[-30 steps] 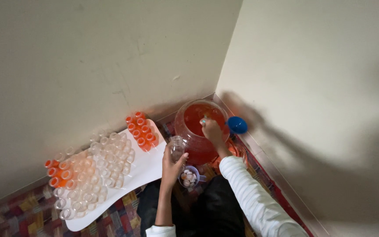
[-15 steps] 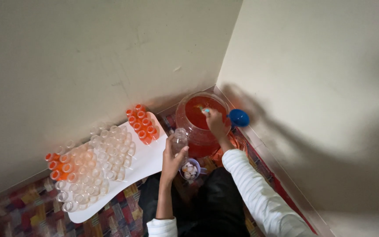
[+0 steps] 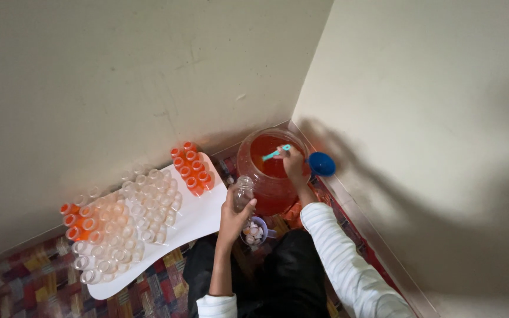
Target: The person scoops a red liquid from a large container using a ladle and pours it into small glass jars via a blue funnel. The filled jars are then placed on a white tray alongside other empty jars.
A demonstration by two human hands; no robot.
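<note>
Two containers in play: I see the left hand (image 3: 234, 217) gripping a clear empty bottle (image 3: 243, 192), at 9 o'clock of the big jar (image 3: 269, 171) of orange liquid. Right hand (image 3: 293, 164) fingers pinch a teal scoop (image 3: 276, 153), now lifted higher over the jar mouth.

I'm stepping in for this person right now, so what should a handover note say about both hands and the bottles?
Left hand: holds an empty clear bottle upright beside the big jar of orange liquid.
Right hand: over the jar's mouth, gripping a teal-handled scoop.
White tray on the left: one group of filled orange bottles at its far end, another group at the left edge, many empty clear bottles between them.
Blue funnel lies beside the jar; a small cup of caps sits near the knees.
Left: most bottles unfilled.
</note>
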